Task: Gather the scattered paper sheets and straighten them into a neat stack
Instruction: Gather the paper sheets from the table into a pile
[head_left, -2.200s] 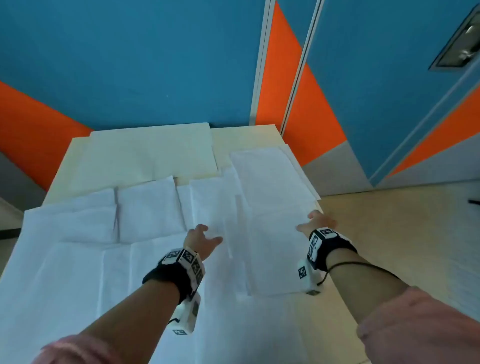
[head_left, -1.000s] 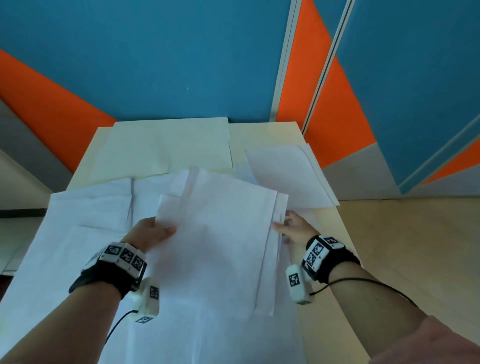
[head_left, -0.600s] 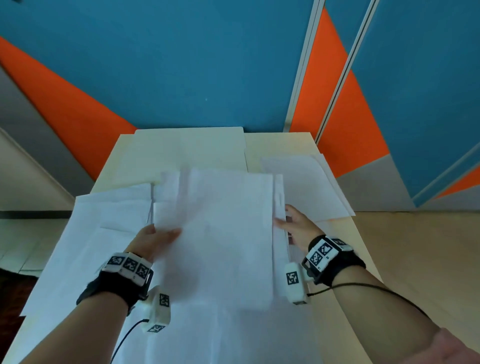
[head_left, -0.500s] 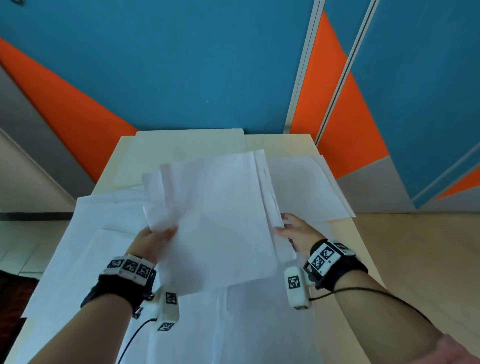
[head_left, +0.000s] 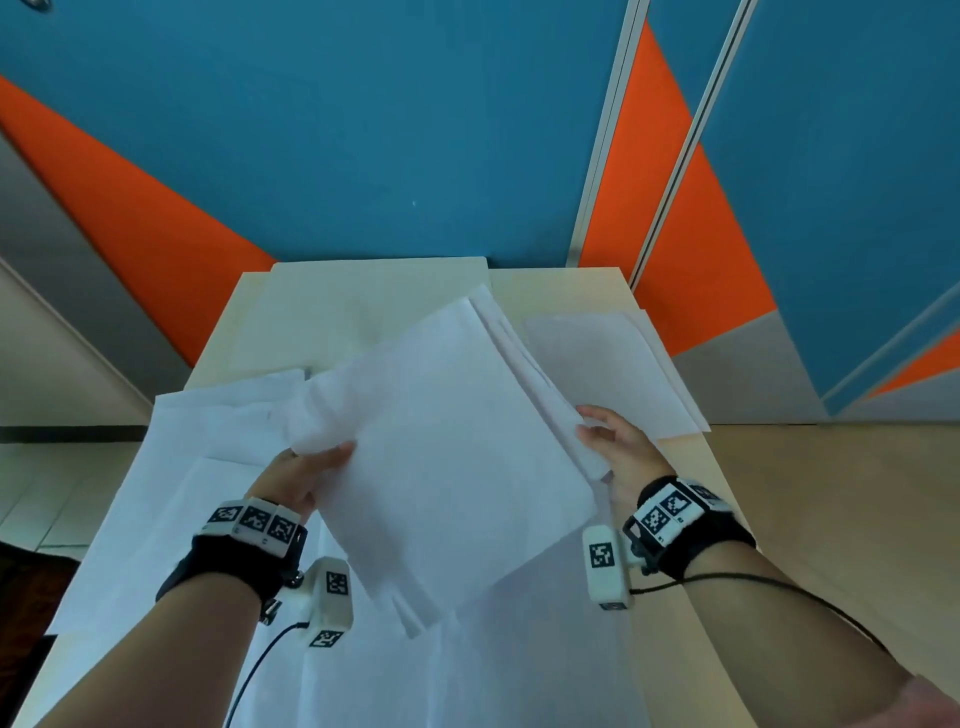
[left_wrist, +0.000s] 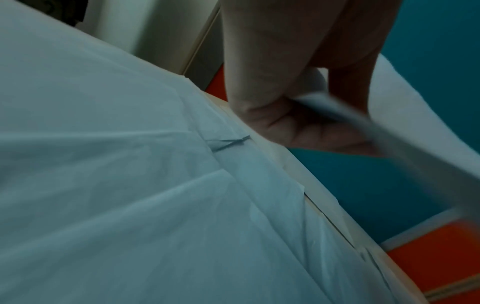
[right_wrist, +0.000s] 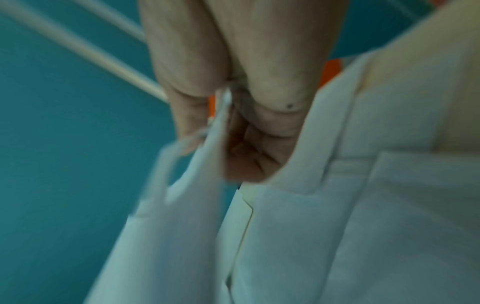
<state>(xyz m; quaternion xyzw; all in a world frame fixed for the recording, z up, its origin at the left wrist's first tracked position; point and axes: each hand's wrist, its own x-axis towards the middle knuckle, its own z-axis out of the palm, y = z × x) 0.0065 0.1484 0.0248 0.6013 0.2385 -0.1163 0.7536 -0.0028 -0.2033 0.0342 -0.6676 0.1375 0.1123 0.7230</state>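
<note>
A bundle of several white paper sheets (head_left: 452, 441) hangs above the table, turned counter-clockwise, its edges uneven. My left hand (head_left: 301, 470) grips the bundle's left edge, thumb on top. In the left wrist view my left hand (left_wrist: 306, 123) curls round the blurred bundle edge (left_wrist: 363, 121). My right hand (head_left: 613, 447) pinches the bundle's right edge; the right wrist view shows my right hand (right_wrist: 228, 115) with fingers and thumb closed on the sheets (right_wrist: 197, 185). More loose sheets (head_left: 171, 488) lie flat on the table below, and two sheets (head_left: 602, 364) lie at the right rear.
The pale wooden table (head_left: 561, 291) stands against a blue and orange wall (head_left: 363, 130). A large cream sheet (head_left: 363, 306) lies at the table's far end. The floor (head_left: 831, 519) drops away past the right edge. Paper (head_left: 519, 665) also covers the near part.
Both hands gathered sheets from the table into one bundle, lifted it clear and turned it counter-clockwise. The view shifted slightly too.
</note>
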